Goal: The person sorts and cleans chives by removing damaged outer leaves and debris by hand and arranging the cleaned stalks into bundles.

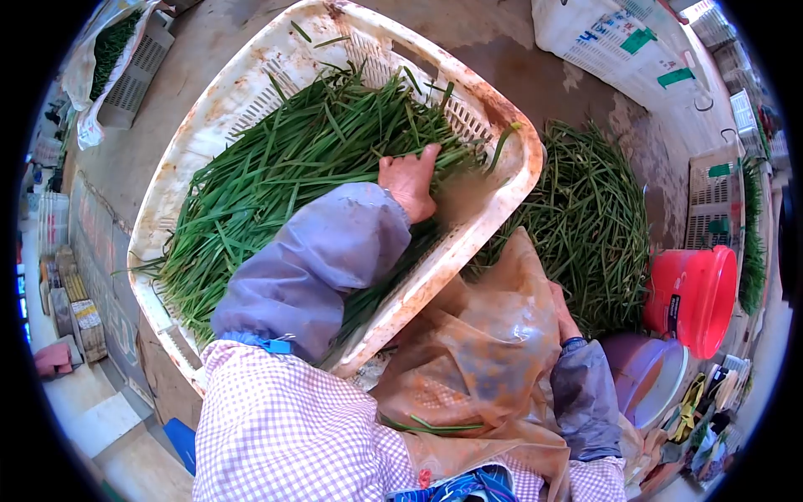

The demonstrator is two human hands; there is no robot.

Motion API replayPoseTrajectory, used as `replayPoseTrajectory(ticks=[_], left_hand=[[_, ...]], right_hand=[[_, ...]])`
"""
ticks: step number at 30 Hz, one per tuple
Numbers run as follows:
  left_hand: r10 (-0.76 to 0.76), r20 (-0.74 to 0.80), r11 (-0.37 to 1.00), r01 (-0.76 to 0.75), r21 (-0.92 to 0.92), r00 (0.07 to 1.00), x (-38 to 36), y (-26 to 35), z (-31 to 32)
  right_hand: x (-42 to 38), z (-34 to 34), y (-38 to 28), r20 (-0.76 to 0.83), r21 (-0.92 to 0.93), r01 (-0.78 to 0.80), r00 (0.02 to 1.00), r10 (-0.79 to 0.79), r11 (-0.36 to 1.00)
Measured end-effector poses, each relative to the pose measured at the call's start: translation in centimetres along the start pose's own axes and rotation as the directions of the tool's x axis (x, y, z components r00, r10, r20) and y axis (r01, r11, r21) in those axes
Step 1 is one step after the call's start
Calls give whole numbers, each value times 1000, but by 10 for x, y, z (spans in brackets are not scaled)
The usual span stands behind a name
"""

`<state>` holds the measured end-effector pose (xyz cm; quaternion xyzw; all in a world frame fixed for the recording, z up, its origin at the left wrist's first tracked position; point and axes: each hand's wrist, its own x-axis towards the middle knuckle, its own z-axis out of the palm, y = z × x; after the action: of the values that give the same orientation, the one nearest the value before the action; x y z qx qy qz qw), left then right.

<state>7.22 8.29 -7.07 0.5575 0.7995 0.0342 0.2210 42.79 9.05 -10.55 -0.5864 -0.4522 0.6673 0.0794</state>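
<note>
Dirty white plastic basket (209, 105): it holds long thin green leaves (284, 159) from its left edge to near its right corner.
Left hand (410, 182): down in the leaves by that right corner, some fingers bent; others are hidden, so I cannot tell if it pinches any.
Right hand (567, 311): by the see-through orange-brown apron (493, 335) and near a heap of green leaves (598, 226) beside the basket; mostly hidden, so I cannot tell its grip.
Step now: looks like handling the basket's leaves.
Next move: seems to call for a soft grip.
</note>
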Motion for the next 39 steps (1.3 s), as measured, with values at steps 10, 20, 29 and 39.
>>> replayPoseTrajectory(ticks=[10, 20, 29, 39], left_hand=[[179, -89, 875, -200, -440, 980, -4, -51, -41], [317, -429, 946, -316, 76, 846, -44, -7, -45], [263, -221, 964, -250, 88, 939, -64, 2, 9], [114, -490, 946, 57, 320, 864, -15, 11, 66]], right_hand=[[37, -25, 13, 16, 43, -59, 998, 58, 997], [12, 9, 4, 55, 178, -53, 998, 44, 983], [1, 24, 30, 107, 84, -130, 987, 121, 988], [-9, 25, 43, 114, 53, -149, 983, 142, 987]])
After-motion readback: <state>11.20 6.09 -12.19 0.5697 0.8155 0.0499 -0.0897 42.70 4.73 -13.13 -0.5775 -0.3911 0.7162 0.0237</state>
